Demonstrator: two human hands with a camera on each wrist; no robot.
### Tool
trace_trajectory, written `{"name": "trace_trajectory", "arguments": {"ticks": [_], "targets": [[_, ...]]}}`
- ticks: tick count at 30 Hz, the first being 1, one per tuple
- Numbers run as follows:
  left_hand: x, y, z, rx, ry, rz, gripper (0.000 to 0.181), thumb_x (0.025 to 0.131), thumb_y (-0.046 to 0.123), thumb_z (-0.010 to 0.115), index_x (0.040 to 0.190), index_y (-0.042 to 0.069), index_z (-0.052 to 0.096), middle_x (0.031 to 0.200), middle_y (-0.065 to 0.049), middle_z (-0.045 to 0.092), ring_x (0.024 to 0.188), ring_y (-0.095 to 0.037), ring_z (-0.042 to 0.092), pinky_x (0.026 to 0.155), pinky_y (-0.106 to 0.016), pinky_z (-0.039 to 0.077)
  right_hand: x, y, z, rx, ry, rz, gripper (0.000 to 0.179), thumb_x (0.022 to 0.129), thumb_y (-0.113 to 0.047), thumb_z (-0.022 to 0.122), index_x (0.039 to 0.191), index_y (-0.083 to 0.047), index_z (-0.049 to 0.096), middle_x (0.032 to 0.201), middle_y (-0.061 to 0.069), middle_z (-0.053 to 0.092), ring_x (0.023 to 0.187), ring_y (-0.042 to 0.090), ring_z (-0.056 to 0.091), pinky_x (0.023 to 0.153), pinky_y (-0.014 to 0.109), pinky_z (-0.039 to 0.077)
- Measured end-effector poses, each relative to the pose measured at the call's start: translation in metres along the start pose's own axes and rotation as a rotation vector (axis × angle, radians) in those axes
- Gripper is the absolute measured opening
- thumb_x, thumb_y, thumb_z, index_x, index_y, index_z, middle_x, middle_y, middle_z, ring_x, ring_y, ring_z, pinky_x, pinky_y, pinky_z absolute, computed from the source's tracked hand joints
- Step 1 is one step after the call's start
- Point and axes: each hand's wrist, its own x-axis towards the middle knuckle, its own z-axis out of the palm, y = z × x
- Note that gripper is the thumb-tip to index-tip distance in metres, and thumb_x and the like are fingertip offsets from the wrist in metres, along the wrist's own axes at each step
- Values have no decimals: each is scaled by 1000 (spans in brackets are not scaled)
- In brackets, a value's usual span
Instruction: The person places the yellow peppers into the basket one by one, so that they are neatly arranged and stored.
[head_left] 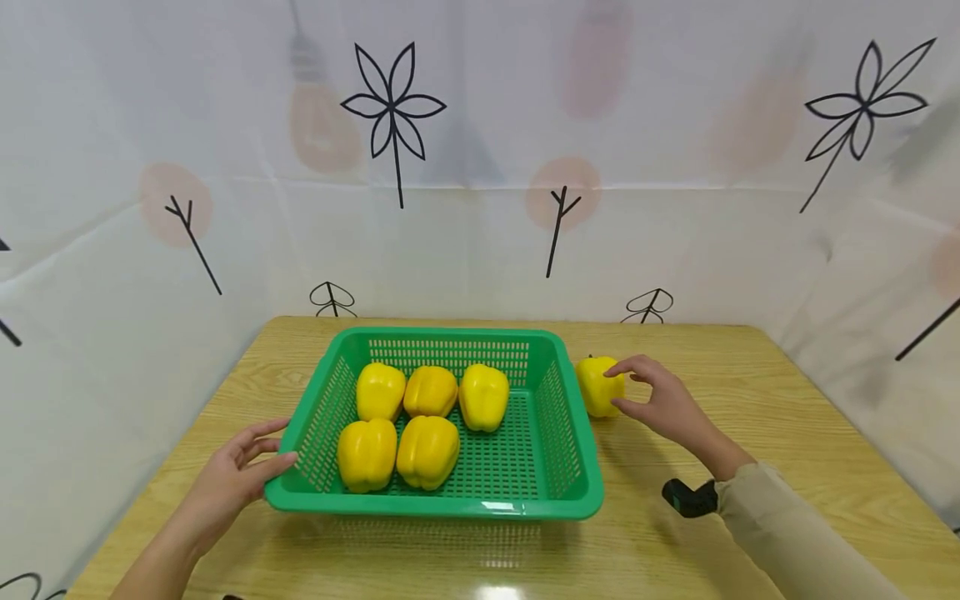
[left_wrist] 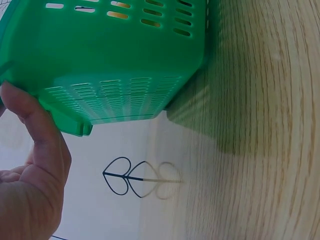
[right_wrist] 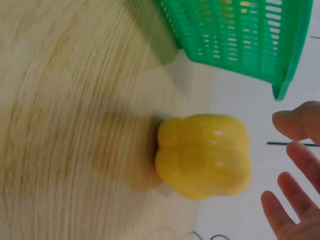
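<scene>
A green plastic basket (head_left: 525, 507) stands on the table with several yellow bell peppers (head_left: 427, 450) inside, mostly toward its left side. At its left rim, my left hand (head_left: 232, 479) grips the edge, thumb over the top and fingers along the outside. In the left wrist view that hand (left_wrist: 37, 160) is at the basket's (left_wrist: 115, 55) rim. One more yellow bell pepper (head_left: 597, 387) sits upright on the table just right of the basket. My right hand (head_left: 663, 404) is beside this pepper, thumb and fingers spread. The right wrist view shows a gap between the fingers and the pepper (right_wrist: 202, 156).
The wooden table (head_left: 697, 358) extends around the basket on all sides. A white patterned cloth (head_left: 480, 250) hangs behind and at both sides of it. A black device (head_left: 690, 498) is worn at my right wrist, by the sleeve (head_left: 795, 525).
</scene>
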Motion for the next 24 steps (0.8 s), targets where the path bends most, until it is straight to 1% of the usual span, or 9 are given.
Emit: {"name": "trace_trajectory", "arguments": {"ticks": [9, 13, 19, 22, 24], "targets": [[0, 1, 1, -4, 1, -2, 60, 91, 18, 62, 140, 4, 30, 113, -12, 48, 81, -18, 63, 70, -36, 54, 7, 20, 4, 11, -38, 83, 41, 77, 8, 70, 114, 4, 56, 118, 23, 50, 109, 43, 45, 87, 60, 41], [0, 0, 1, -8, -3, 3, 59, 91, 17, 62, 140, 4, 31, 112, -12, 48, 80, -18, 63, 69, -36, 54, 12, 28, 4, 4, -54, 125, 42, 80, 4, 69, 118, 5, 54, 121, 24, 47, 113, 44, 42, 87, 61, 40], [0, 0, 0, -3, 0, -2, 59, 91, 18, 62, 139, 5, 31, 112, -12, 47, 79, -18, 62, 68, -36, 54, 17, 34, 2, 15, -136, 231, 48, 86, -8, 67, 128, 4, 49, 128, 26, 41, 116, 47, 38, 88, 61, 39], [1, 0, 0, 0, 2, -9, 59, 91, 18, 62, 140, 5, 31, 112, -13, 47, 79, -18, 62, 68, -35, 54, 19, 34, 3, 34, -181, 257, 53, 88, -13, 66, 133, 3, 44, 133, 27, 37, 118, 49, 35, 89, 62, 38], [1, -1, 0, 0, 2, -10, 59, 91, 18, 62, 139, 5, 31, 112, -13, 46, 79, -18, 62, 68, -35, 54, 20, 35, 4, 38, -201, 255, 54, 88, -13, 66, 134, 4, 43, 134, 27, 37, 119, 49, 35, 89, 62, 38]]}}
